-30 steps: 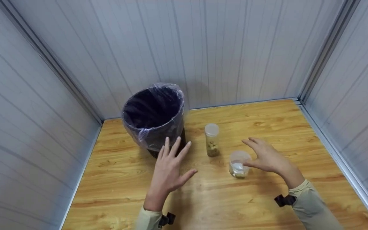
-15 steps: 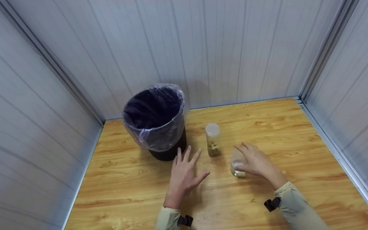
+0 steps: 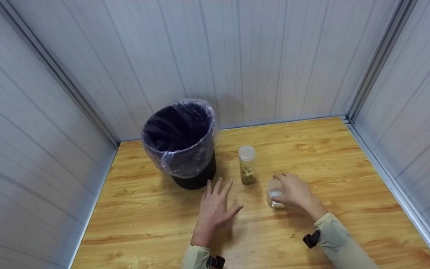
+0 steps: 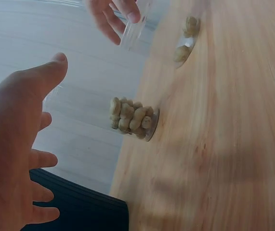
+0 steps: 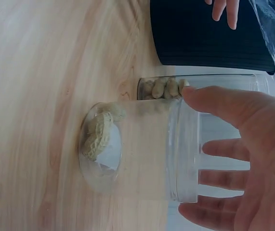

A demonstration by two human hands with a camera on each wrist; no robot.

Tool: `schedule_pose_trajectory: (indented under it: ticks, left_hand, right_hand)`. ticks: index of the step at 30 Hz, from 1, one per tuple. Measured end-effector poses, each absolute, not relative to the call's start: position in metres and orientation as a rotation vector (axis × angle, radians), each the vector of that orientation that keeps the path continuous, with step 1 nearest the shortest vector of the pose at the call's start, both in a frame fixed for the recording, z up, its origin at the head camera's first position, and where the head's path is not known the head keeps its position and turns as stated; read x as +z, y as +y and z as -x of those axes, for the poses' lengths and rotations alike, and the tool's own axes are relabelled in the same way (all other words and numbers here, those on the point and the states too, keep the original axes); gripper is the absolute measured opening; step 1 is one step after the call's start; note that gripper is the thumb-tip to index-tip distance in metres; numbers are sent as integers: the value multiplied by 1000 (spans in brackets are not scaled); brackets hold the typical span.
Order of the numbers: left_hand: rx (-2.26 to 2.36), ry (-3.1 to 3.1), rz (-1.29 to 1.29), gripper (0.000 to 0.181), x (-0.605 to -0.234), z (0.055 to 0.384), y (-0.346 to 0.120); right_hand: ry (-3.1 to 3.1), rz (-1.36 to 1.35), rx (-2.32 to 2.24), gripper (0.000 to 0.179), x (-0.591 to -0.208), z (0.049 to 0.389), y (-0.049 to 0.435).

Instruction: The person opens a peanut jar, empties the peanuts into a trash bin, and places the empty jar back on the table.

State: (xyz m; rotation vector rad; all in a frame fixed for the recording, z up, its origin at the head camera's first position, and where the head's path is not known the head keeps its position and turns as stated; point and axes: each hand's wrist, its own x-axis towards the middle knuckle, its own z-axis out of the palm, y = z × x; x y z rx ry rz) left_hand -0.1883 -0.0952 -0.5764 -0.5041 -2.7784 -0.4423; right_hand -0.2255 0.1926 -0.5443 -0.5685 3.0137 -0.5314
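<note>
My right hand (image 3: 295,190) is at the top of a short, wide clear plastic jar (image 5: 142,154), its thumb and fingers curled round the lid (image 5: 184,149). At the bottom of this jar lie a few unshelled peanuts (image 5: 99,137) and a white piece (image 5: 109,151). Just behind and to the left stands a tall, slim clear jar (image 3: 247,166), with several peanuts (image 4: 132,115) in its lower part and a translucent lid. My left hand (image 3: 215,209) holds nothing; its fingers are spread over the table, left of both jars.
A black bin (image 3: 194,179) with a clear plastic liner (image 3: 187,164) stands at the back left, just beyond my left fingertips. The wood-grain table (image 3: 144,231) is bounded by pale panel walls (image 3: 222,56) at the back and both sides.
My right hand has come left and down from beside the short jar onto its lid, its fingers curling in. My left hand has moved right and back toward me, away from the bin.
</note>
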Motion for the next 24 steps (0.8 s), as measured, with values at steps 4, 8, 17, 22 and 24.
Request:
schedule_pose_trajectory:
  ticks: [4,8,17,22,24]
  left_hand:
    - [-482,-2772,468,89,-581,190,-96]
    - [-686,-2799,448,93,-584,189,-96]
    - [-1830,-2519,455,75,-599,185,-86]
    - [-2440,-2127,434,63,-602,183,-76]
    - [-2583,-2018,403,63,-602,183,-74]
  right_hand:
    - [2992,539,-635,78,-539,224,189]
    - [2966,550,-820,78,-528,219,184]
    - [2754,638,-1349,68,-509,202,177]
    - [2539,579,-1568,66,-501,188,171]
    - [2472,554,-1638,67,-503,185,170]
